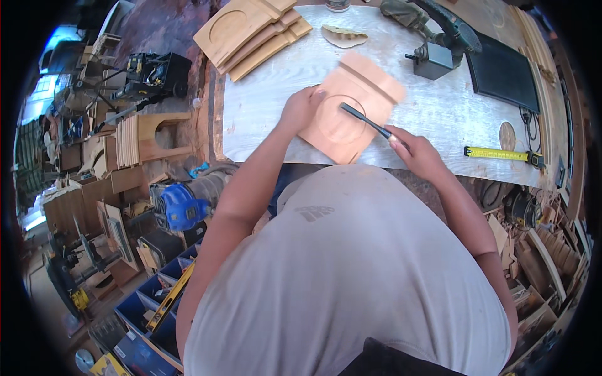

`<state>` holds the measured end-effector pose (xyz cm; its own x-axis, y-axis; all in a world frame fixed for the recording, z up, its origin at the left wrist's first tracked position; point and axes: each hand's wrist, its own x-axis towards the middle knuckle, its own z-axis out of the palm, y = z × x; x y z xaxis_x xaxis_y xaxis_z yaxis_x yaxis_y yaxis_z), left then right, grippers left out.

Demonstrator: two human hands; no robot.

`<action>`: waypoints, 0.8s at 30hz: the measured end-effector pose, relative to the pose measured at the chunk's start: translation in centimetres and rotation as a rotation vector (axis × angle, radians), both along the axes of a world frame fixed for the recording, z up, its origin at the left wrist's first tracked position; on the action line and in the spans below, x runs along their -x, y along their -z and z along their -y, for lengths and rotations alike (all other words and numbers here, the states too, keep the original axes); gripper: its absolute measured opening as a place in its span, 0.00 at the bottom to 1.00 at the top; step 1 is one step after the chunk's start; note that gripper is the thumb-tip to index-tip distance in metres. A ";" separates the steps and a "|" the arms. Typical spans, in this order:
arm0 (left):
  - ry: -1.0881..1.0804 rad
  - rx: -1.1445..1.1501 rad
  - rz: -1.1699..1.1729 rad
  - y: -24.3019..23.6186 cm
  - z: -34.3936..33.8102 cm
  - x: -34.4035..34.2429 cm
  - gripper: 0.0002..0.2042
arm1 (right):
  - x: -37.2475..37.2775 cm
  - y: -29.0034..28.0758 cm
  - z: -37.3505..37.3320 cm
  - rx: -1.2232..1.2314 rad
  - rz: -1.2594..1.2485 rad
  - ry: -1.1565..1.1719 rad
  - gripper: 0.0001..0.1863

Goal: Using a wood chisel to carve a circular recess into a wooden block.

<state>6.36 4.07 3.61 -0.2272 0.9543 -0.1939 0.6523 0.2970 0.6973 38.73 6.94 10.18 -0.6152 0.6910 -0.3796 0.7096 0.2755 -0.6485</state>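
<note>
A pale wooden board (351,141) with a round recess and a groove across its far end lies tilted on the worktable (251,125). Its far right corner is blurred. At the board's left edge, my left hand (301,109) is closed on it, fingers partly hidden. My right hand (417,153) grips the handle of a chisel (364,116), whose dark, flat blade points up and left over the recess. Whether the blade touches the wood I cannot tell.
Similar boards (251,31) are stacked at the table's far left. Beyond my board lies a curved wood offcut (343,36). Rightward are a power tool (439,53), a black flat panel (503,72), a wooden disc (507,136) and an extended yellow tape measure (501,154). A blue-topped machine (182,205) stands below left.
</note>
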 end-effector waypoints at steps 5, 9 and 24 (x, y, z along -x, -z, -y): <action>-0.316 0.025 0.017 1.7 3.4 -1.2 0.25 | -0.2 0.0 2.2 0.143 -0.039 0.035 0.23; -0.190 0.318 0.000 0.4 4.6 -0.5 0.23 | -0.4 1.5 2.9 0.107 -0.064 -0.008 0.24; -0.349 -0.508 -0.042 4.7 -3.3 3.2 0.24 | 0.1 0.9 0.8 0.033 0.032 -0.216 0.23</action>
